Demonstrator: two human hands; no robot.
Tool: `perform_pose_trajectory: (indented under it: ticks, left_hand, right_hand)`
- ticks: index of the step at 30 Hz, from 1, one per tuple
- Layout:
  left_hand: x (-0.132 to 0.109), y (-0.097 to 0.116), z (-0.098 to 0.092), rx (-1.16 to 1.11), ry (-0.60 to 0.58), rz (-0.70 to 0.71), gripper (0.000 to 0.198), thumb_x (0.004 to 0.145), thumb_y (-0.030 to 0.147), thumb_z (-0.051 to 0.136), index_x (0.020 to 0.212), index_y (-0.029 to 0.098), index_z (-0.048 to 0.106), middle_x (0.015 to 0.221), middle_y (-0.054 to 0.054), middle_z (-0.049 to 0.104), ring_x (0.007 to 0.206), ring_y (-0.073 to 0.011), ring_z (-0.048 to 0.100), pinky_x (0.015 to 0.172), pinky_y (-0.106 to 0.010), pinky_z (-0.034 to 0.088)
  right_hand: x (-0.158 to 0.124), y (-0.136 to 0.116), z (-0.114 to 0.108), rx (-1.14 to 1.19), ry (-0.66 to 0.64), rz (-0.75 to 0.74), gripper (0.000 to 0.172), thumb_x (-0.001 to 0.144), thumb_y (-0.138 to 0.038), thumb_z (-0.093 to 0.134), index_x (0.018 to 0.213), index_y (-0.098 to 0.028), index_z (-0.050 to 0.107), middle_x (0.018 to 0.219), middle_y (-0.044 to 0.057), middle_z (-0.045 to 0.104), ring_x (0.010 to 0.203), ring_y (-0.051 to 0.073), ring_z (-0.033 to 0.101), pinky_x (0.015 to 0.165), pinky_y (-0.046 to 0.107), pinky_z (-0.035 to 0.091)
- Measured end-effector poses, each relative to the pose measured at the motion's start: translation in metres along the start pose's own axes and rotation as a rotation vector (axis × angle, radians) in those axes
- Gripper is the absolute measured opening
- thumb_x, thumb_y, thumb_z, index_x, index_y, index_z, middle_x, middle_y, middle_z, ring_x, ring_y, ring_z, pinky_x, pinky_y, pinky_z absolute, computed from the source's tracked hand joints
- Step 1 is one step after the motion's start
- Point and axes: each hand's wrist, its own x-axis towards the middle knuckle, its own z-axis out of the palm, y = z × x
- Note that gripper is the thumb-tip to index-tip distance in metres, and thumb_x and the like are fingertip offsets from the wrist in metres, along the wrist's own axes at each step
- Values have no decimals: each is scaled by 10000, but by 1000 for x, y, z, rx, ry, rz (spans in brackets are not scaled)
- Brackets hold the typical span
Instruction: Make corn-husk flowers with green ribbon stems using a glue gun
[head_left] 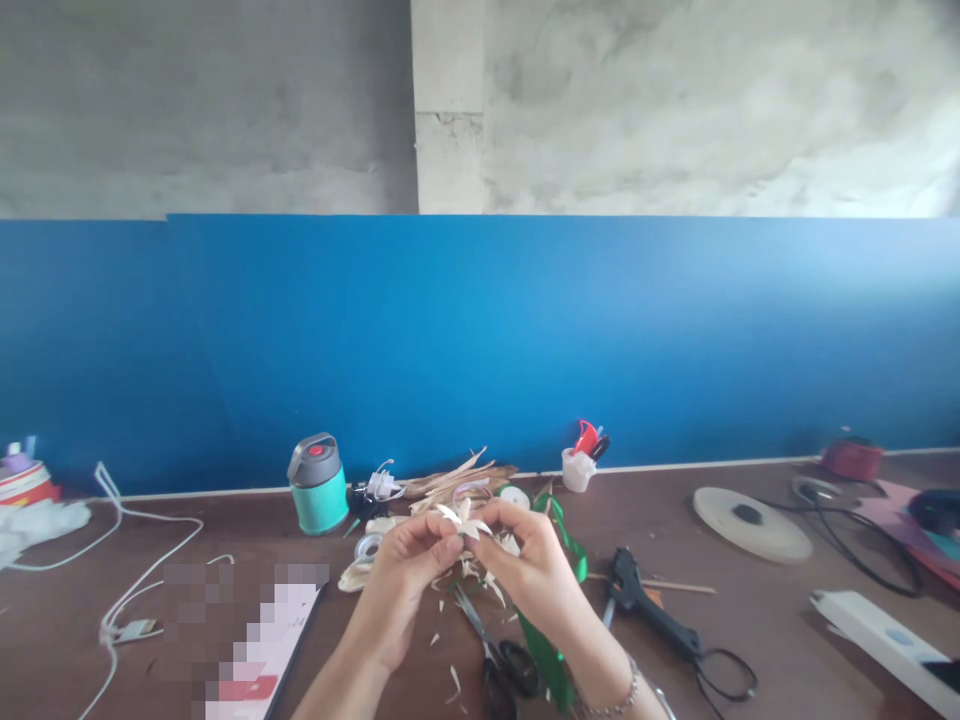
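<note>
Both my hands meet over the brown table [750, 620], near its middle. My left hand [405, 575] and my right hand [529, 565] each pinch a small pale flower of dried leaf strips [463, 520] between them, fingers closed on its petals. Below the hands lie black-handled scissors [499, 665], a green ribbon [551, 660] and scattered pale leaf trimmings [454, 680]. A bracelet sits on my right wrist.
A teal flask [319, 485], a heap of dried leaf strips [461, 475], tape rolls [367, 547] and a white cup with red scissors [579, 462] stand behind the hands. A black glue gun [649, 605] lies at right, white cables [127, 560] at left. A blue panel backs the table.
</note>
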Motion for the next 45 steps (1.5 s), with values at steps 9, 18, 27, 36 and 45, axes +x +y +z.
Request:
perform_pose_trajectory:
  ticks: [9, 18, 27, 36, 45]
  left_hand:
    - [-1, -3, -3, -114, -122, -19, 137, 627, 250, 796, 636, 173, 683, 735, -7, 701, 742, -153, 573, 706, -255, 375]
    - [1, 0, -3, -120, -115, -39, 156, 598, 226, 815, 616, 158, 676, 694, -12, 698, 688, -138, 563, 666, -240, 371]
    - [-2, -2, -4, -229, -206, -144, 144, 618, 221, 806, 633, 148, 682, 716, -18, 653, 672, -119, 536, 663, -238, 387]
    - [-4, 3, -1, -160, -235, -117, 150, 673, 277, 770, 704, 147, 702, 770, -33, 622, 728, -134, 513, 688, -250, 379]
    - [-2, -5, -11, -281, -237, -290, 217, 540, 255, 854, 625, 141, 690, 572, 14, 556, 559, -74, 483, 579, -200, 363]
  right_hand:
    - [0, 5, -2, 219, -126, 20, 201, 764, -335, 685, 716, -156, 607, 680, -13, 557, 659, 119, 465, 619, 225, 368]
    - [0, 9, 0, 273, -165, 41, 224, 766, -357, 687, 753, -147, 612, 725, 0, 559, 697, 127, 464, 646, 232, 367]
    - [-1, 0, -1, 340, -266, 59, 274, 777, -414, 663, 760, -153, 579, 701, -8, 534, 664, 124, 509, 615, 227, 407]
    - [-2, -3, 1, 351, -214, 68, 296, 721, -425, 711, 729, -163, 574, 712, -8, 543, 662, 128, 546, 622, 237, 463]
    - [-3, -5, 7, 587, -219, 207, 316, 603, -350, 814, 681, -145, 587, 642, -15, 579, 534, 106, 580, 532, 233, 503]
